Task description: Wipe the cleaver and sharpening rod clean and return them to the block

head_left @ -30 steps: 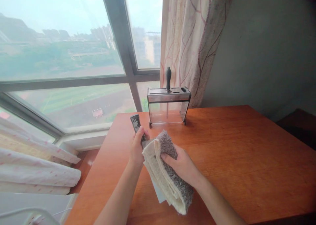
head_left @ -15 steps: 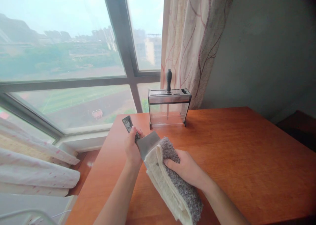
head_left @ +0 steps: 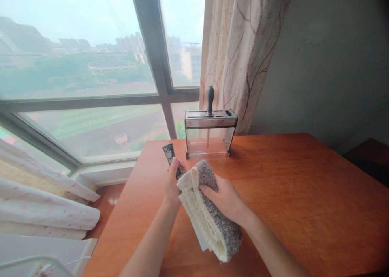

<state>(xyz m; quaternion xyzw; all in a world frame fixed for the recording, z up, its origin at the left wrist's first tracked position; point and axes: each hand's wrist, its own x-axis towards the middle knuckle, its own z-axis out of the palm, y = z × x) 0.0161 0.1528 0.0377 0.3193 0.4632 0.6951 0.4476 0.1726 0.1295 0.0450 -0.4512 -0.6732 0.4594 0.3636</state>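
Observation:
My left hand (head_left: 174, 182) is closed round the black handle of a kitchen knife (head_left: 169, 152). The knife's broad blade lies inside a folded cloth (head_left: 217, 220), cream on one side and fuzzy grey on the other, and only a sliver of metal shows along its lower left edge. My right hand (head_left: 226, 200) grips the cloth from the right, thumb on top and fingers hidden behind. Beyond both hands, a clear-sided knife block (head_left: 211, 123) stands on the table, with one dark-handled tool (head_left: 210, 99) upright in its top slot.
The reddish-brown wooden table (head_left: 288, 187) extends to the right and toward me. A window (head_left: 79, 127) fills the left, with a patterned curtain (head_left: 240, 58) behind the knife block. Another curtain (head_left: 45, 206) and a pale curved rail (head_left: 33, 263) lie at lower left.
The cloth has slid along the blade toward the handle, covering the metal that showed beside my left hand. That hand and the knife appear slightly further right.

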